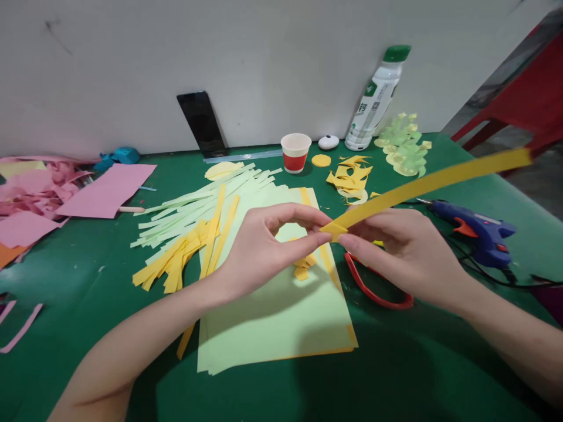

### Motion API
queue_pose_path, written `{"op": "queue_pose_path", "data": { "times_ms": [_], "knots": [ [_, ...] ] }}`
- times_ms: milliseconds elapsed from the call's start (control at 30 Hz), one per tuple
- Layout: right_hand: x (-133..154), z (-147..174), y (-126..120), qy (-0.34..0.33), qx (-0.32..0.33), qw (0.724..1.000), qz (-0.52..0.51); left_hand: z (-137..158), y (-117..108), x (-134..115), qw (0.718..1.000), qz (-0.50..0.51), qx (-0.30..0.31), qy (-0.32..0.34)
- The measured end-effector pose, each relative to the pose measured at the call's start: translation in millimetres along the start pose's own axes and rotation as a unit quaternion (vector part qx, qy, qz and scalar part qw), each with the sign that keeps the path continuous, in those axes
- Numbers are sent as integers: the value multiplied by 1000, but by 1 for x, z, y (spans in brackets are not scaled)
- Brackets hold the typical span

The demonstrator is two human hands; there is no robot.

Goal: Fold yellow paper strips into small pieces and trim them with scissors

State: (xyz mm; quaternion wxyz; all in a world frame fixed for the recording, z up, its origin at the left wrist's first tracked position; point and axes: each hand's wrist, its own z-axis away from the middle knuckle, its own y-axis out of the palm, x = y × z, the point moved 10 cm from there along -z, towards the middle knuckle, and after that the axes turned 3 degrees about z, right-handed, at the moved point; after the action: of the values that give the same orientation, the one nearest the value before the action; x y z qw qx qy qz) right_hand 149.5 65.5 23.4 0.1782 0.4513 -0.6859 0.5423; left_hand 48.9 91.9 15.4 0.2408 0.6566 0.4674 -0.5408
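Note:
A long yellow paper strip point(431, 183) is held in the air between my two hands, its near end folded into a small flat knot. My left hand point(268, 246) pinches that folded end from the left. On the other side, my right hand point(391, 246) is closed on the same end with thumb and fingers, and the loose length rises to the upper right. Below lies a stack of pale green paper sheets point(272, 334) with several small folded yellow pieces point(301, 273) on it. Red-handled scissors point(378, 296) rest beneath my right hand, blades hidden.
Yellow strips point(176, 264) and pale green strips point(185, 214) lie left of the sheets. A blue glue gun point(479, 231) with a cord is at right. Behind stand a paper cup point(295, 153), a bottle point(373, 105) and a phone point(202, 123). Pink paper point(108, 190) lies at left.

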Motion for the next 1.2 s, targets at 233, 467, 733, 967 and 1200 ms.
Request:
{"op": "queue_pose_path", "data": {
  "times_ms": [233, 467, 733, 967, 1200],
  "knots": [
    [-4, 0, -9, 44, -48, 995, -74, 0, 6, 0, 999, 16, 29, 16],
    [-2, 4, -7, 48, -66, 991, -101, 2, 24, -11, 987, -107, 98, 72],
    [12, 7, -5, -19, -43, 997, -67, 6, 30, -11, 986, 1, 160, 50],
    [13, 8, 6, -36, 18, 993, -108, 11, 38, -11, 973, 16, 227, 42],
    [11, 11, -7, -30, -82, 992, -95, 8, 30, -11, 980, -8, 189, 66]
  ]
}}
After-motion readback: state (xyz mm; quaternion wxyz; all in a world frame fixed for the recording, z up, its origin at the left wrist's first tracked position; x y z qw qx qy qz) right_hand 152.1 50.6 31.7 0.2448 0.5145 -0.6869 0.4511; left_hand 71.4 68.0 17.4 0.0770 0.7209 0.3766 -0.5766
